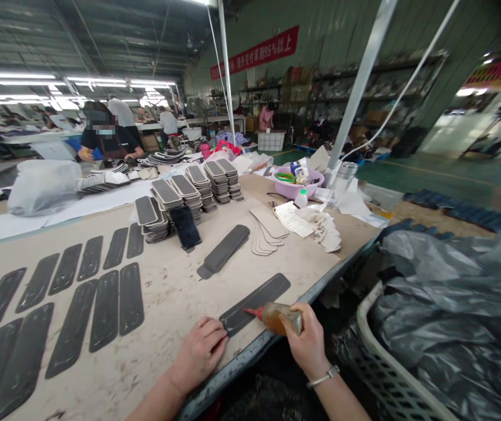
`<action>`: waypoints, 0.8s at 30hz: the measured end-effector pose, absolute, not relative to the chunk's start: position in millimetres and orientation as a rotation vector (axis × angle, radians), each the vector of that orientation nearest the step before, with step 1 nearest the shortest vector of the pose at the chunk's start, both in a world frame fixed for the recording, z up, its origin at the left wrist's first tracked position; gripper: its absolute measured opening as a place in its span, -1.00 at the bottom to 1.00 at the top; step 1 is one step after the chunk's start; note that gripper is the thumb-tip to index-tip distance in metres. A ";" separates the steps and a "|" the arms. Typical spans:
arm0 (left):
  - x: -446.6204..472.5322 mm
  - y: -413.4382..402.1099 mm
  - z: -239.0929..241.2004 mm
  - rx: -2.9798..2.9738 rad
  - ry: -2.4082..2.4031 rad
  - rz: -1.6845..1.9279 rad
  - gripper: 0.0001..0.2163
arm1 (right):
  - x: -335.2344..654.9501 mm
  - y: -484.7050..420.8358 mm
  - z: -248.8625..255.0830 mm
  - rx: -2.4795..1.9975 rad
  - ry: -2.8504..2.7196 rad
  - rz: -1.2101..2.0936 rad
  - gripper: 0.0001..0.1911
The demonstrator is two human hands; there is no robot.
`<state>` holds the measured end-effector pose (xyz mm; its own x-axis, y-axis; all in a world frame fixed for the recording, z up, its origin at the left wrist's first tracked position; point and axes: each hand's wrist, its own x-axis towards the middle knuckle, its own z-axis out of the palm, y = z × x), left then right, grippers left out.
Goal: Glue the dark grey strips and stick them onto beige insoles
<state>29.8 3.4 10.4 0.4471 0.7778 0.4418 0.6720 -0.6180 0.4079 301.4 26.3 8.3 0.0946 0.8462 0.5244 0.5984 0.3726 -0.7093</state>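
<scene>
Reading "95%以上" on red banner point(254, 54); gripping amber bottle point(279, 318) in right hand point(308, 339), aiming red nozzle point(252, 311) at dark strip point(268, 292) near table edge point(333, 276); curling left hand point(200, 354) against strip's end, not showing whether pinching.

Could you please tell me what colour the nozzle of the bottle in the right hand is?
The nozzle is red, seen best in the head view.

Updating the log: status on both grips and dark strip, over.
Right grip: holding amber bottle, red nozzle over dark strip. Left grip: at strip's near end. Nothing visibly blocking nozzle.
</scene>
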 end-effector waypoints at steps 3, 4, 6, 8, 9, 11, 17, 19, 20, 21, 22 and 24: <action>30.7 4.0 10.1 2.513 1.282 0.919 -0.84 | 317.3 37.2 6.6 -1.394 -1.542 0.226 -0.81; 31.0 4.2 9.9 2.511 1.285 0.921 -0.84 | 325.9 41.9 7.5 -1.428 -1.510 0.189 -0.79; 31.3 4.4 10.1 2.517 1.284 0.931 -0.84 | 343.2 51.1 11.1 -1.485 -1.451 0.120 -0.76; 31.6 4.5 10.6 2.535 1.279 0.943 -0.85 | 356.8 58.9 15.5 -1.532 -1.398 0.078 -0.73; 31.8 4.6 10.9 2.543 1.277 0.949 -0.85 | 361.5 62.4 17.3 -1.553 -1.372 0.068 -0.72; 32.4 4.9 11.1 2.551 1.269 0.954 -0.85 | 366.9 69.1 19.1 -1.581 -1.327 0.066 -0.70; 34.6 5.5 6.7 2.518 1.277 0.963 -0.85 | 370.3 84.4 12.6 -1.613 -1.289 0.092 -0.68; 34.4 5.5 4.9 2.510 1.277 0.964 -0.85 | 371.9 83.6 11.2 -1.617 -1.275 0.091 -0.67; 34.2 5.5 4.1 2.513 1.275 0.957 -0.85 | 372.8 81.5 11.2 -1.620 -1.265 0.091 -0.67; 33.9 5.5 3.5 2.520 1.273 0.943 -0.85 | 373.7 78.5 11.4 -1.627 -1.249 0.091 -0.67; 33.7 5.5 2.9 2.530 1.274 0.929 -0.85 | 374.5 74.7 11.9 -1.635 -1.232 0.096 -0.67; 33.8 5.6 1.9 2.553 1.287 0.906 -0.85 | 375.1 65.5 12.8 -1.656 -1.199 0.112 -0.67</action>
